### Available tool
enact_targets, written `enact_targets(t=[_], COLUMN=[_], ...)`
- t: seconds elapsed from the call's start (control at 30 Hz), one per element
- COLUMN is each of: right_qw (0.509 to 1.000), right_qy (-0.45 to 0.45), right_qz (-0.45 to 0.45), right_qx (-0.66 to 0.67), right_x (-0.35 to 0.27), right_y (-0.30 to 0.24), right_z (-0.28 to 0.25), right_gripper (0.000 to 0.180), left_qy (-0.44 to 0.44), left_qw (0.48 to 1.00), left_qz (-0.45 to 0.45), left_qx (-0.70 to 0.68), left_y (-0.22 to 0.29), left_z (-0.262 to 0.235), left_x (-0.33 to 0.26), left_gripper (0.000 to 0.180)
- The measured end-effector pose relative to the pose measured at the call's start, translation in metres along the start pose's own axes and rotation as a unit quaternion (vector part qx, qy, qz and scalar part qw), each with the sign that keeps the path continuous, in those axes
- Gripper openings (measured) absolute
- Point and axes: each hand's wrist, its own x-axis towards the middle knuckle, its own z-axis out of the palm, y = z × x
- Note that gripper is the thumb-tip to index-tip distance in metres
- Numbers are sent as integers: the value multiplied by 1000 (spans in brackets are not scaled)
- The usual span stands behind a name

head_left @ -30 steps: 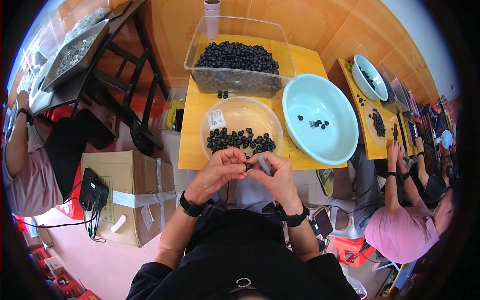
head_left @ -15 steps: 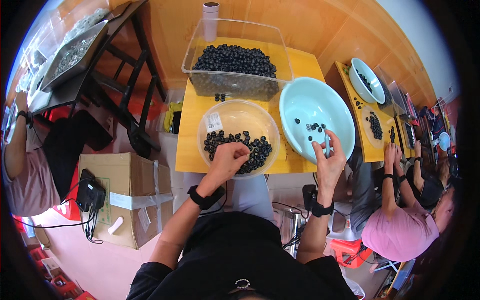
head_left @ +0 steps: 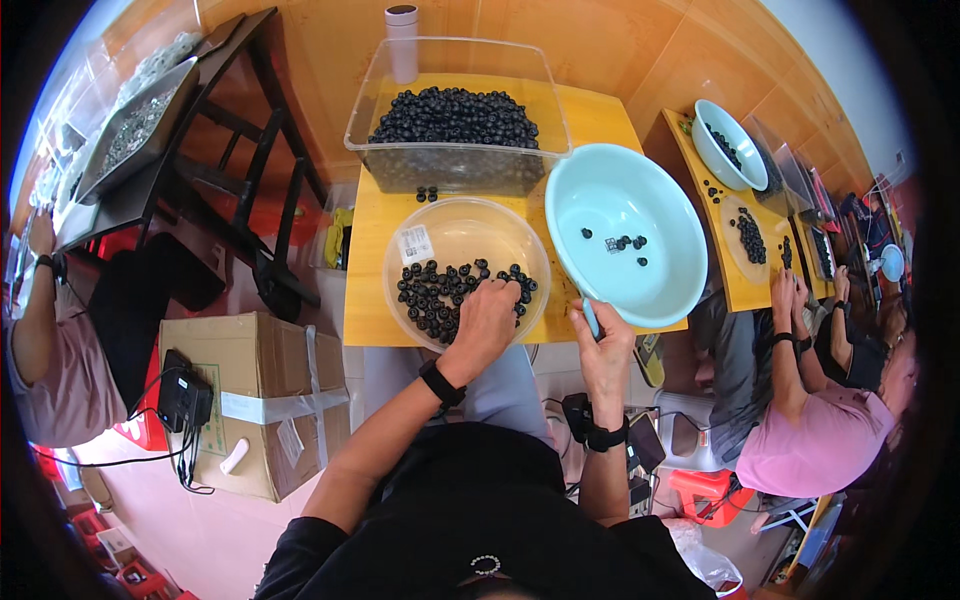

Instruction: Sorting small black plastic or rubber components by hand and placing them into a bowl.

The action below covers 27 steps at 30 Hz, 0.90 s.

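Deeper among the black beads [head_left: 430,300] in the round tub [head_left: 480,225] reaches the left hand [head_left: 487,318], its grip hidden; right of the tub, the right hand [head_left: 606,352] has drawn back, fingers closed on a slim blue tool [head_left: 591,318]. Progress looks early: few beads in the blue basin [head_left: 625,285] right of the tub, many left in the tub and the clear bin [head_left: 358,147] behind it.

orange wall [head_left: 610,45] — pale pink tiled floor [head_left: 235,535] — black table [head_left: 122,211], red stool [head_left: 703,492]

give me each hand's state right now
Left hand: at the black beads; open or closed on one cannot be told.
Right hand: closed, holding a slim pale-blue tool.
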Motion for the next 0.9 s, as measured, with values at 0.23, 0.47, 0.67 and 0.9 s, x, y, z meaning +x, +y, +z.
enact_targets(t=[0.23,0.47,0.67,0.9], right_qw=[1000,994,973,964], right_qy=[-1,-101,-188,-215], right_qz=[-10,0,-96,-156], right_qx=[4,38,91,11], right_x=[-5,-13,-17,-17], right_y=[1,-18,-47,-66], right_z=[3,10,29,37], right_gripper=[15,16,18,17], left_qy=[-36,-94,-88,-94], left_qw=[996,753,656,627], left_qz=[-14,-201,-205,-166], left_qx=[-84,-620,-721,-756], left_y=[-5,-13,-26,-29], left_z=[-15,-72,-86,-88], left_x=[5,-15,-38,-49], left_gripper=[22,17,21,24])
